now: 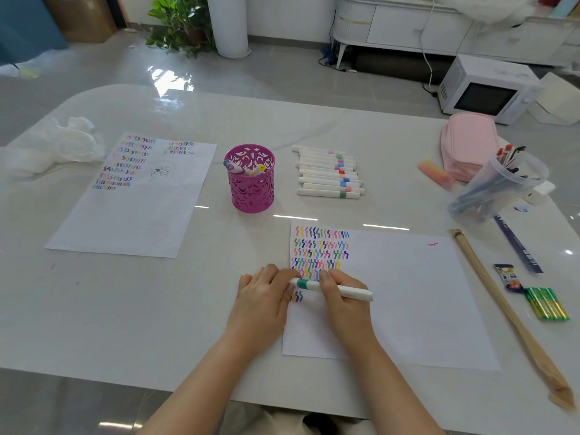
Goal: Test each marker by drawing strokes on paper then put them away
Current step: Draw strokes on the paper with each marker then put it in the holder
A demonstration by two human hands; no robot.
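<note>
Both hands (301, 293) gripping marker (332, 288), over paper (408, 296)

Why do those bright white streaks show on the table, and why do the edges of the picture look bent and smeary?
Head view: the streaks are glare on the glossy table, just beyond the sheet of paper; the wide lens bows the table's far edge; the corners blur, as at the microwave; the hands and the marker stay fairly sharp.
</note>
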